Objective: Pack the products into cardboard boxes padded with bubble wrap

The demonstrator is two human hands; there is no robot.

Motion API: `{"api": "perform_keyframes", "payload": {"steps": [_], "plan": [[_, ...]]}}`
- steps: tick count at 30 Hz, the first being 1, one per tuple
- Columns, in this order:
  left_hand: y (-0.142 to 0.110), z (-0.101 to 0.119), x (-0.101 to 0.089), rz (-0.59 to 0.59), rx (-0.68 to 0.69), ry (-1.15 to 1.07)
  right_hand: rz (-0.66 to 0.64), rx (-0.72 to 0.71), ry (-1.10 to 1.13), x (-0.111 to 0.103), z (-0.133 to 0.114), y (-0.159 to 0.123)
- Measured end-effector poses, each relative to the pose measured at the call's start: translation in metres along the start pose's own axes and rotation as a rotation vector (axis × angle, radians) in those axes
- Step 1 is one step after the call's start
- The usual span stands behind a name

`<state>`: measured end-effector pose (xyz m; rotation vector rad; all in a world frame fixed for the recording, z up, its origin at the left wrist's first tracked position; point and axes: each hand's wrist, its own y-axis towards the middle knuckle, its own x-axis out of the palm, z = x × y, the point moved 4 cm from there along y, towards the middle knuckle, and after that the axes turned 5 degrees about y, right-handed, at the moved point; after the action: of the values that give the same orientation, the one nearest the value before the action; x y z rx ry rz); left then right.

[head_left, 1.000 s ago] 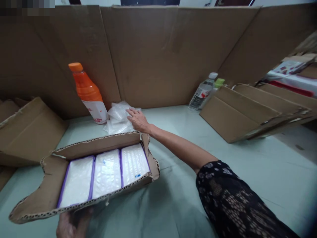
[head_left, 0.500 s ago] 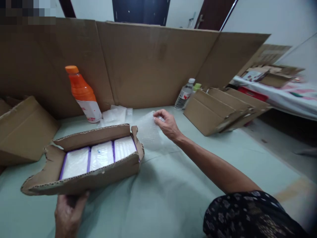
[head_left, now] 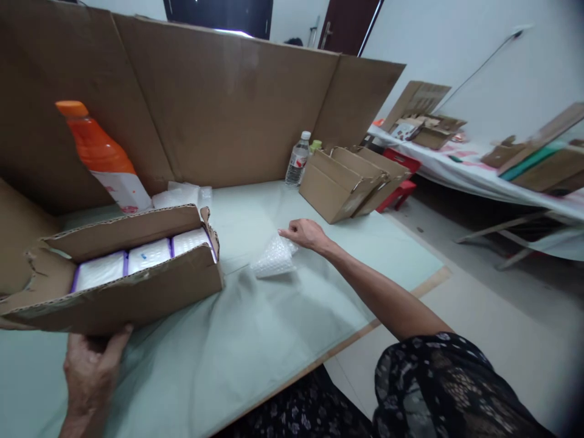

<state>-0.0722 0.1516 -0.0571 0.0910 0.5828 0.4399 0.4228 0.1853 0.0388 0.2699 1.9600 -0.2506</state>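
My right hand [head_left: 306,234] pinches a crumpled piece of clear bubble wrap [head_left: 275,258], which hangs over the table to the right of an open cardboard box [head_left: 137,292]. Three white packs with purple edges [head_left: 149,255] sit in a row inside this box. At the box's near lower edge, my left hand [head_left: 93,368] grips it from below, its thumb against the bottom edge; the other fingertips are hidden under the cardboard. More clear plastic pieces [head_left: 182,194] lie behind the box.
An orange bottle [head_left: 107,158] leans at the back left, before a tall cardboard screen [head_left: 228,103]. A clear water bottle [head_left: 298,159] stands near several brown boxes [head_left: 340,182]. A red stool [head_left: 399,191] and a second, loaded table [head_left: 479,164] are at the right.
My right hand has moved rightward, away from the box, with the bubble wrap, which now looks more bunched. The view has turned right. My left hand still holds the box.
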Motion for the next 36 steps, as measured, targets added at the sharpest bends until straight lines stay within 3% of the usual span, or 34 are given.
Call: {"api": "perform_keyframes", "payload": {"steps": [3, 7, 12, 16, 20, 23, 28, 32, 36], "plan": [[0.001, 0.004, 0.001, -0.028, -0.12, -0.065, -0.021, -0.024, -0.03, -0.015, -0.008, -0.007], [0.002, 0.011, 0.001, -0.054, -0.13, -0.066, -0.106, -0.122, -0.04, -0.042, -0.025, -0.008], [0.001, 0.02, -0.003, -0.056, -0.125, -0.049, -0.172, 0.044, -0.338, -0.057, -0.023, 0.006], [0.0, 0.031, -0.005, -0.076, -0.059, -0.046, -0.086, 0.069, -0.416, -0.061, -0.019, -0.006], [0.001, 0.035, -0.009, -0.054, -0.029, -0.052, 0.023, -0.077, -0.345, -0.064, -0.028, -0.037], [0.001, 0.035, -0.01, -0.042, 0.04, -0.074, -0.015, -0.249, -0.192, -0.046, -0.049, -0.06], [0.0, 0.032, -0.012, 0.01, 0.118, -0.032, -0.139, -0.455, 0.119, 0.022, -0.099, -0.074], [-0.002, 0.032, -0.013, 0.044, 0.138, 0.002, -0.232, -0.506, 0.341, 0.075, -0.135, -0.069], [-0.002, 0.03, -0.012, 0.024, 0.135, 0.001, -0.244, -0.466, 0.517, 0.102, -0.146, -0.069]]}}
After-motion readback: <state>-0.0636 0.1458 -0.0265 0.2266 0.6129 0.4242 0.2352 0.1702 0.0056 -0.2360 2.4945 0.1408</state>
